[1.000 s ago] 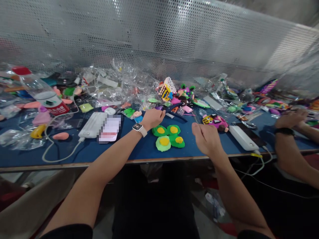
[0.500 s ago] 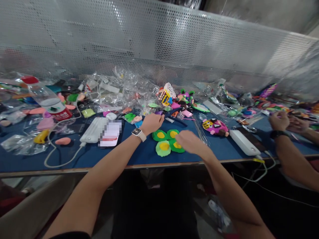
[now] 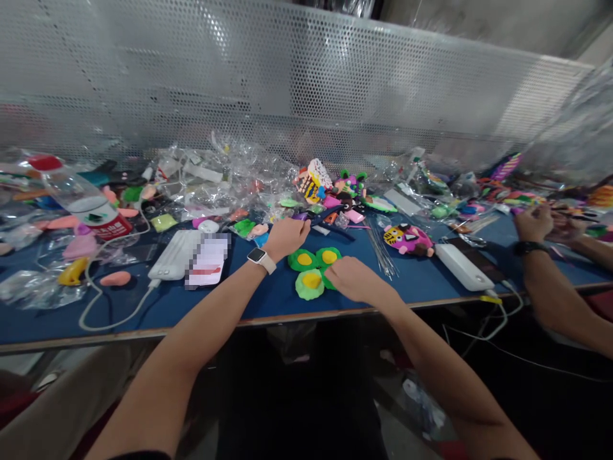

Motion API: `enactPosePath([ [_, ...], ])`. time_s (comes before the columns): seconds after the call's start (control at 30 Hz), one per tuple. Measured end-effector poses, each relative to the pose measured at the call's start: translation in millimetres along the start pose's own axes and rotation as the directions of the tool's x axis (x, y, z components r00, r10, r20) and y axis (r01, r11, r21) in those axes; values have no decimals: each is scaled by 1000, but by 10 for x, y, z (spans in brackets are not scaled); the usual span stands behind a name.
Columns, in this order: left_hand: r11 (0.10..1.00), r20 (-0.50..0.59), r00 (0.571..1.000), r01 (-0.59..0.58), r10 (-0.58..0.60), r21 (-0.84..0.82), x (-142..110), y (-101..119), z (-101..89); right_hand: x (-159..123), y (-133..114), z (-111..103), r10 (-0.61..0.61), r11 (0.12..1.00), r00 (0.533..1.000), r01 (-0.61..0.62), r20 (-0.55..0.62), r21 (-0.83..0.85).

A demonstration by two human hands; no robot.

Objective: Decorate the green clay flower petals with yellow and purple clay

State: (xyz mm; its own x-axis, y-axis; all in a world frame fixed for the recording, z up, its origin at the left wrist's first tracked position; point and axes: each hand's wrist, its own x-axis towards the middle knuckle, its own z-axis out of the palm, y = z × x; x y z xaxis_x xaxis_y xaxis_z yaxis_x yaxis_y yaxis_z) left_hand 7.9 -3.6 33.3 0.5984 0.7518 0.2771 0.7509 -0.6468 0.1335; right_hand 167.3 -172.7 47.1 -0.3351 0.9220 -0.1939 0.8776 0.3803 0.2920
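My left hand (image 3: 286, 235), with a watch on its wrist, is closed round the handles of dark pliers (image 3: 330, 220) lying on the blue table (image 3: 230, 297). Just in front of it sits a cluster of green clay discs with yellow centres (image 3: 310, 271). My right hand (image 3: 352, 280) lies on the right side of that cluster and covers one disc; its fingers curl down over the clay. A pink and yellow clay tiger figure (image 3: 408, 237) lies to the right.
Crumpled clear bags and small clay pieces fill the back of the table. A white power bank (image 3: 178, 252) with a cable and a bottle (image 3: 81, 198) lie at the left. Another white power bank (image 3: 462, 265) is at the right. Another person's hands (image 3: 536, 223) work at the far right.
My right hand has moved left and down from the air onto the green clay cluster. My left hand has stayed on the pliers. The other person's hands shifted further right.
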Motion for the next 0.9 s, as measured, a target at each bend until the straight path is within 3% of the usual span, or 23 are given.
enactPosePath([
  [0.1, 974, 37, 974, -221, 223, -59, -46, 13, -38, -51, 70, 75, 100, 995, 993, -100, -59, 0],
  [0.17, 904, 63, 911, -394, 408, -164, -78, 28, -51, -86, 101, 140, 138, 990, 990, -137, -25, 39],
  [0.23, 796, 53, 831, -511, 554, -324, -99, 53, -47, -136, 139, 201, 104, 988, 993, -97, -56, 116],
  [0.33, 617, 12, 725, -577, 689, -535, -105, 107, -8, -253, 230, 285, 245, 912, 954, -166, -171, 375],
  [0.43, 562, 22, 670, -605, 742, -564, -97, 165, 62, -371, 297, 411, 403, 761, 873, -152, -275, 631],
  [0.53, 592, 71, 658, -620, 750, -514, -91, 197, 134, -408, 269, 582, 438, 688, 835, -72, -334, 722],
  [0.73, 666, 132, 692, -597, 710, -448, -96, 193, 150, -318, 128, 772, 455, 595, 829, -11, -325, 804],
  [0.9, 642, 176, 652, -595, 737, -484, -98, 196, 121, -298, 140, 774, 459, 547, 827, 26, -325, 837],
])
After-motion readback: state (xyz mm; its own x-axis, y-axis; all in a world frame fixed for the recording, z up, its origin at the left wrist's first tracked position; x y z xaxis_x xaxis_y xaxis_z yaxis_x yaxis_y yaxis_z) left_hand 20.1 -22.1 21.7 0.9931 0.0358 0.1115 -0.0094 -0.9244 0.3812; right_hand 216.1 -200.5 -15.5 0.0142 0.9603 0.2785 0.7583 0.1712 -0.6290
